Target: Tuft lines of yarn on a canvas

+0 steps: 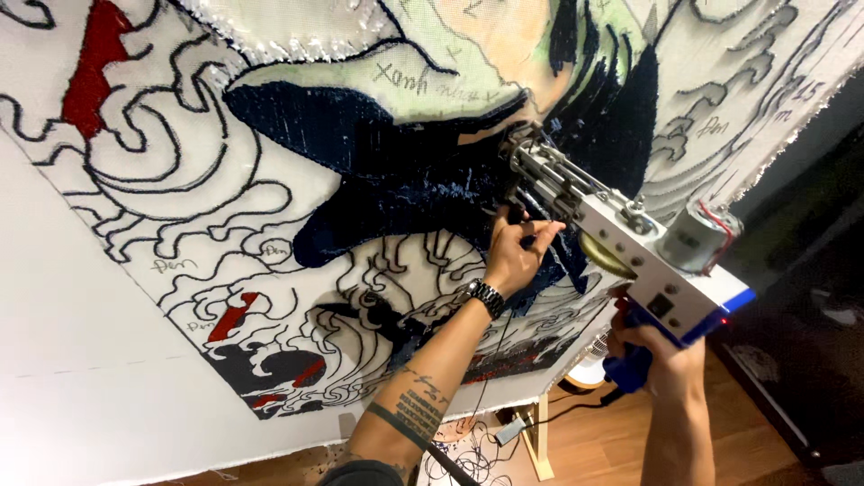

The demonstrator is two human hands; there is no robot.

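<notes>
Right hand [661, 355] is gripping the tufting gun's [621, 238] blue handle; left hand [515, 252] is pinching its front grip against the canvas [225, 207].

White wall [63, 342] fills the lower left, beside the stretched cloth. Wooden floor [585, 450] visible at bottom, light brown boards. A pale wooden frame leg [543, 441] stands on it, upright. Loose dark yarn tangle [472, 459] lies on the floor just beside the leg, with a small grey block-shaped object [508, 430] near it. Dark cabinet or furniture [801, 315] at right edge; details too dim to tell.
</notes>
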